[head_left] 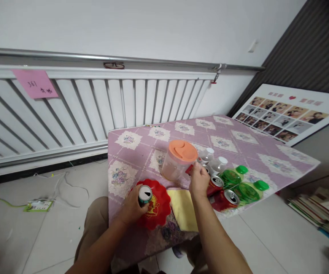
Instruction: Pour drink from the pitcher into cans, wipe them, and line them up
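My left hand (132,205) is closed around an opened drink can (145,194), green where its side shows. The can is upright at the left part of a red scalloped plate (160,192) with a yellow print; whether it touches the plate is hidden. Just right of a clear plastic pitcher (172,169) with an orange lid (183,150), my right hand (200,180) is closed at the handle side. Its fingers hide the handle itself. Below the pitcher, a folded yellow cloth (183,209) lies between the plate and my right forearm.
Right of my right hand stand several red cans (224,199), bottles with white caps (219,163) and green bottles (248,190). A patterned cloth covers the table (221,142). Behind is a white radiator (147,99); a power strip (38,206) lies on the floor.
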`<state>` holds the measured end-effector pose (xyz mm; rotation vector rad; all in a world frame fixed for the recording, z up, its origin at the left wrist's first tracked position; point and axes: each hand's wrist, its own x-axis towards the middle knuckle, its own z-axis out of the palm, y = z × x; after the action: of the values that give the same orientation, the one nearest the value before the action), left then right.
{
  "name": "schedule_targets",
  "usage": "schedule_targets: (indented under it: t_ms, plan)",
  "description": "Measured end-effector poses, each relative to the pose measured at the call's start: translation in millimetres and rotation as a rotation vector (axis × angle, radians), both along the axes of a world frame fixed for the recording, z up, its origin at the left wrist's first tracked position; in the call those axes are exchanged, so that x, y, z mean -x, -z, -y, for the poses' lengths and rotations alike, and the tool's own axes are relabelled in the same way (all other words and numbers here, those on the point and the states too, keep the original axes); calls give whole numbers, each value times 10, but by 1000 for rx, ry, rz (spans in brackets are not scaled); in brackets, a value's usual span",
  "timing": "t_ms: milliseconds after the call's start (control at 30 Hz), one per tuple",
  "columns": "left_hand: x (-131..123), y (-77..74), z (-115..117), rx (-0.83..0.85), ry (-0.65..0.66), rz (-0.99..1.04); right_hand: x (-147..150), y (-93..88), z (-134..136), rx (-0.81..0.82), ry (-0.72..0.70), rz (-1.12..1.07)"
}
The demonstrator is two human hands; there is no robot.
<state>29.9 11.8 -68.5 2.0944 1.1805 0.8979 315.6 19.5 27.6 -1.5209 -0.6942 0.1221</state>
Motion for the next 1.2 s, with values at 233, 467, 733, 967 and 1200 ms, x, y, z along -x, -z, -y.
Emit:
schedule_targets:
  t_ms: [233, 467, 733, 967, 1200]
  plan:
    - [-6, 1, -5, 26, -17, -17, 84, 345, -225, 38, 4, -79]
    - [-4, 0, -15, 21, -10, -1, 50, 301, -153, 95, -81, -46]
    - [2, -45, -18, 44, -3, 6, 124, 447, 544, 208, -112, 30]
    - [17, -69, -14, 47, 17, 42, 369, 674, 1265, 364, -166, 153]
    - [12, -64, -16, 51, 20, 36, 880, 882, 1394, 441, -400, 138]
